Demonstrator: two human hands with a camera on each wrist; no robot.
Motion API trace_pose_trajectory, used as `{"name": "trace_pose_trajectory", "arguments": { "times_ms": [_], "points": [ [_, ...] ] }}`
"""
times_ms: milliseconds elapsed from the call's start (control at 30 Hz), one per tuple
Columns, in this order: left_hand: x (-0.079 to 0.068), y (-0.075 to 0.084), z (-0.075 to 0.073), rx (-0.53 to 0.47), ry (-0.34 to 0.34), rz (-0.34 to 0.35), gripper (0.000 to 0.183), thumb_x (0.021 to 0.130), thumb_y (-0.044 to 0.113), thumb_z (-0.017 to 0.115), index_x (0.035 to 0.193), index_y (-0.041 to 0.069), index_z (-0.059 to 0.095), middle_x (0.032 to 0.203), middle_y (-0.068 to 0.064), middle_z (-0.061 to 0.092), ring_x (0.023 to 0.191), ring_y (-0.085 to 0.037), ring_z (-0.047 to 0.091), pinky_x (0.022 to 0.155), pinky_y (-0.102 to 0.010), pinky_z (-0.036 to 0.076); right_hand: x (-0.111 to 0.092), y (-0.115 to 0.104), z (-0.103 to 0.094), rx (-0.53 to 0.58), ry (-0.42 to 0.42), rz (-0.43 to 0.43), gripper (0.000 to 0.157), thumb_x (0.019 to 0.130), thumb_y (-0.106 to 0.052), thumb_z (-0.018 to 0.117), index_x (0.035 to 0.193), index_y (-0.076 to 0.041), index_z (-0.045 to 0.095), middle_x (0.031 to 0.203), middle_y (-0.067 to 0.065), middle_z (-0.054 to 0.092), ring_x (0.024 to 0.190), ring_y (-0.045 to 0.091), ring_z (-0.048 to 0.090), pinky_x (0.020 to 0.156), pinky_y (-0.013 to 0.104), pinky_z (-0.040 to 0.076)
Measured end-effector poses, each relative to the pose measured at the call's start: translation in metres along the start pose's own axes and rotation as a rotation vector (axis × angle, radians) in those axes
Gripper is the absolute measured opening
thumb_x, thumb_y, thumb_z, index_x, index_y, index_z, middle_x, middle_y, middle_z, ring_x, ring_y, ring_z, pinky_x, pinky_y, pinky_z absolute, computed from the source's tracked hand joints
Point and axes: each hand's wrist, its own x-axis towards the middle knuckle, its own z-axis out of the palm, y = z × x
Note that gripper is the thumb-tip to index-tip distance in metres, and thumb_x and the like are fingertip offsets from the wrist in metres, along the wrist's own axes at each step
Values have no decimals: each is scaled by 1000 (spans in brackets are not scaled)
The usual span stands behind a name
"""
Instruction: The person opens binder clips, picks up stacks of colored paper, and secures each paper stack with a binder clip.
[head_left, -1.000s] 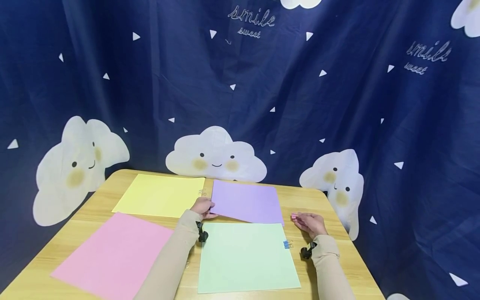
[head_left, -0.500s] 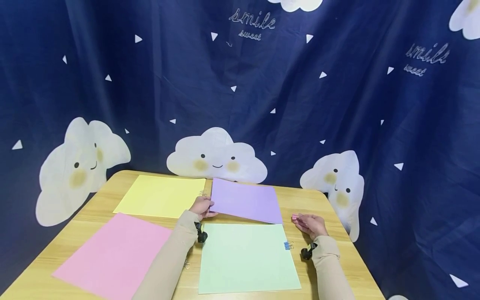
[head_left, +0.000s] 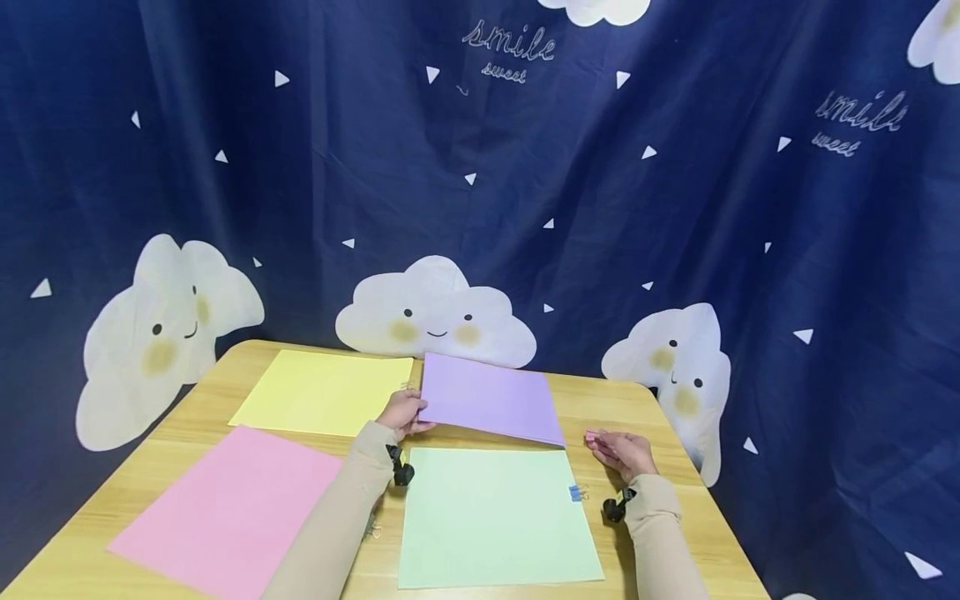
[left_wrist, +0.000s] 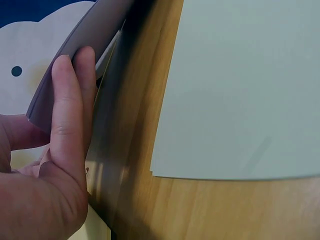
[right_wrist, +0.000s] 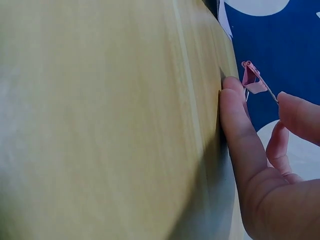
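My left hand [head_left: 402, 412] pinches the left edge of the purple paper [head_left: 491, 398], thumb on one face and fingers on the other. That side is raised off the table, while the right end sits lower. In the left wrist view the purple paper [left_wrist: 95, 30] curves upward, its shaded underside against two fingers. Over the right part of the table, my right hand [head_left: 626, 452] holds a small pink binder clip [head_left: 591, 436]. Seen from the right wrist, thumb and fingers pinch the wire handles of the pink binder clip [right_wrist: 253, 82], whose mouth is hard to make out.
Green paper [head_left: 498, 517] lies in front of the purple paper, a blue binder clip [head_left: 577, 493] at its right edge. Yellow paper [head_left: 322, 392] is at the back left, pink paper [head_left: 232, 512] at the front left. Another clip [head_left: 373, 529] lies beside my left forearm.
The left side of the purple paper has risen a little, together with my left hand. My right hand stays nearly in place with the pink binder clip.
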Motion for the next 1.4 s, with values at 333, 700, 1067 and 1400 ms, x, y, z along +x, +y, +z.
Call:
{"name": "trace_pose_trajectory", "arguments": {
  "times_ms": [333,700,1067,1400],
  "points": [
    [4,-2,-2,-33,-6,11,45,103,-3,45,146,-16,42,109,-22,66,72,-12,70,70,-29,67,-3,-3,2,4,-6,10,41,102,-1,58,138,18,52,87,8,79,78,13,76,79,27,66],
    [-1,1,-7,-100,-24,20,41,103,-4,44,141,-19,41,107,-19,65,77,-15,71,68,-27,66,-7,-4,3,1,-20,-4,39,103,-2,57,136,18,53,86,9,79,79,14,77,79,28,66],
    [-8,2,-9,-92,-2,25,44,103,-3,45,145,-17,41,110,-20,66,79,-14,70,70,-28,66,-5,-1,3,2,-8,-2,41,103,-3,57,138,18,51,85,7,79,78,12,77,78,26,66],
    [-7,2,-12,-99,-9,37,46,104,-1,45,146,-16,42,107,-17,67,76,-13,70,67,-26,65,-4,1,1,5,-5,8,41,104,-4,57,138,18,52,85,6,79,79,12,76,79,25,66]
  ]
}}
